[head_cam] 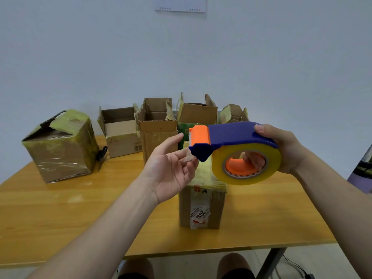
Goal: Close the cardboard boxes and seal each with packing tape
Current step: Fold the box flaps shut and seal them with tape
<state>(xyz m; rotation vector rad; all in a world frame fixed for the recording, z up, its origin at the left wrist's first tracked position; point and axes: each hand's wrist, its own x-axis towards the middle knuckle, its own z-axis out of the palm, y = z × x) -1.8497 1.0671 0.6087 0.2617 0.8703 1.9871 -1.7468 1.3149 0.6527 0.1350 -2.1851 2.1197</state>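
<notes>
My right hand [281,150] grips the tape dispenser [231,133], thumb over the blue hood and fingers curled through the orange core of the roll [247,179]. My left hand [169,174] is turned palm up at the cutter end; its thumb and fingertips pinch what looks like the tape end [188,155] just under the toothed blade, index finger left straight.

The box [201,210] I am working on stands directly beneath the dispenser, flaps shut, its top already streaked with yellowish tape. Its long axis runs away from me, while the dispenser lies crosswise above it, cutter to my left. So I judge the next move needs the dispenser turned and lowered along that line, with the left hand, the nearer of the two, pressing the end down first.

The table [60,208] is pale wood. A taped box [62,150] sits well off to the left, and four open boxes [157,129] stand in a row at the back, against a plain pale wall [281,57].
</notes>
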